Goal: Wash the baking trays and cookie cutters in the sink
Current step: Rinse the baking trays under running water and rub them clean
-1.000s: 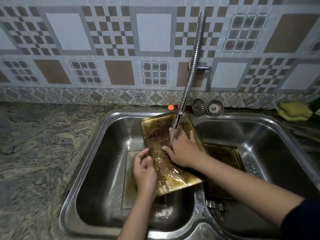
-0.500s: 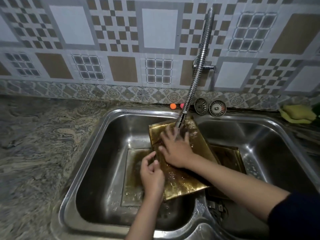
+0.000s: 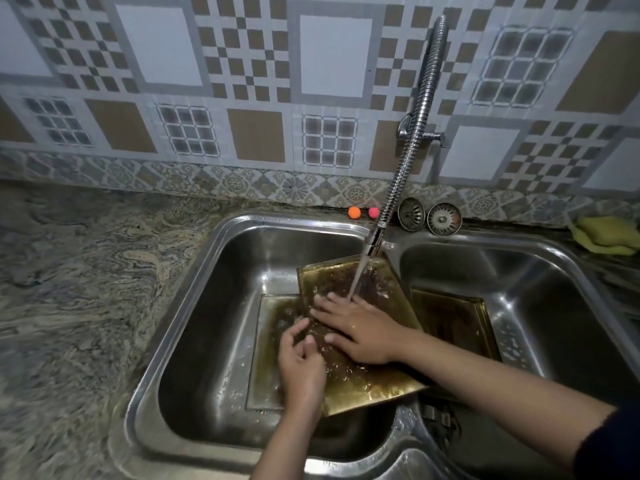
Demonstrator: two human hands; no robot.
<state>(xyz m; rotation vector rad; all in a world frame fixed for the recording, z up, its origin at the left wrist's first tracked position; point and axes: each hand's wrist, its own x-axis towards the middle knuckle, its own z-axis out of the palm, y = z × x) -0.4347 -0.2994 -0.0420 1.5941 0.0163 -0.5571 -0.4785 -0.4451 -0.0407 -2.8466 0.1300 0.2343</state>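
A golden baking tray (image 3: pixel 377 382) lies tilted across the divider of the steel double sink (image 3: pixel 194 306), under water running from the flexible tap (image 3: pixel 374 237). My left hand (image 3: pixel 301 368) grips the tray's left edge, fingers curled over it. My right hand (image 3: pixel 360 330) lies flat on the tray's wet, stained surface with fingers spread. Another tray (image 3: pixel 266 348) lies flat at the bottom of the left basin, partly under the held one. A third golden tray (image 3: pixel 457 327) sits in the right basin. No cookie cutters are visible.
Two sink strainers (image 3: pixel 429 216) stand against the tiled wall behind the sink, next to an orange ball (image 3: pixel 354 212) and a pink one (image 3: pixel 373 212). A yellow-green sponge (image 3: pixel 606 233) lies at the far right. Marbled countertop (image 3: pixel 69 289) spreads to the left.
My right hand has slid down and left over the tray surface, away from the tap stream. The left hand stays on the tray's left edge. The view has shifted slightly.
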